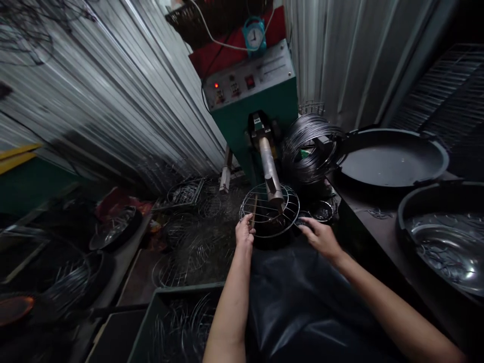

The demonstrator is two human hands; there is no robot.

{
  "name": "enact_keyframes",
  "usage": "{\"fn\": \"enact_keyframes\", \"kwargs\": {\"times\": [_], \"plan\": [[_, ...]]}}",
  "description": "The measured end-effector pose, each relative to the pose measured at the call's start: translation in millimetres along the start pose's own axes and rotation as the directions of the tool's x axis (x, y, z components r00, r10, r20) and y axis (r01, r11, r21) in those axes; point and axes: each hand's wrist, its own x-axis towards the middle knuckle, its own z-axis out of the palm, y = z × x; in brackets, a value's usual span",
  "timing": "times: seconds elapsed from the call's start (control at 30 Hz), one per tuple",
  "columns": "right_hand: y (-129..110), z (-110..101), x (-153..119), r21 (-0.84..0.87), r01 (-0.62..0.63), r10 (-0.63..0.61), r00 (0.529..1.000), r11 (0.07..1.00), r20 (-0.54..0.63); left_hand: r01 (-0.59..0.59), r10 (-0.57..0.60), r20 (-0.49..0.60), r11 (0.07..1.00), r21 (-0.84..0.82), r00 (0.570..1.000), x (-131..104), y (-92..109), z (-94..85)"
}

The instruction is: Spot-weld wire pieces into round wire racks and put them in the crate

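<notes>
Dim o'all, esp. lower L, w/ sheen on silvery corrugated metal wall [151, 75], glare on shiny round metal bowl [459, 247], edges stretched & blurry.

Bench [383, 234]: wide pan [389, 164], tub [404, 227] (deeper one), metal bits [378, 214].

On my feed I saw a blue-black, leathery lap covering [298, 297], creased and faintly glossy. Both forearms [231, 297] and hands [322, 239] were bare.

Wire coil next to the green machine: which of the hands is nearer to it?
Right. The right hand is just below the wire coil in the picture, by the round rack's right edge; the left hand is farther left, at the rack's left edge.
</notes>
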Motion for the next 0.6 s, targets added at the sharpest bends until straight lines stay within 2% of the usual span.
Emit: {"fn": "enact_keyframes", "kwargs": {"times": [0.1, 0.17, 0.23, 0.33, 0.5, 0.6], "plan": [[0, 39, 17, -0.086, 0.020, -0.021, 1.000, 0.996, -0.008, -0.011, 0.011, -0.009, 1.000, -0.001, 1.000, -2, 0, 2.7], [2, 52, 20, -0.117, 0.001, -0.008, 0.998, 0.993, -0.062, -0.030, 0.030, -0.032, 1.000, 0.003, 0.999, -2, 0, 4.4], [4, 57, 21, -0.092, -0.017, 0.006, 0.993, 0.996, -0.119, -0.048, 0.048, -0.064, 0.999, 0.009, 0.997, -2, -2, 5.9], [8, 57, 19, -0.033, -0.019, 0.014, 0.991, 0.999, -0.135, -0.056, 0.056, -0.084, 0.998, 0.004, 0.995, -2, -4, 7.1], [11, 56, 14, -0.112, -0.013, -0.004, 0.988, 0.994, -0.152, -0.054, 0.049, -0.102, 0.997, -0.053, 0.994, -5, -9, 6.4], [10, 57, 14, -0.088, -0.009, -0.006, 0.985, 0.996, -0.174, -0.065, 0.053, -0.136, 0.994, -0.088, 0.989, -9, -14, 6.4]]}}
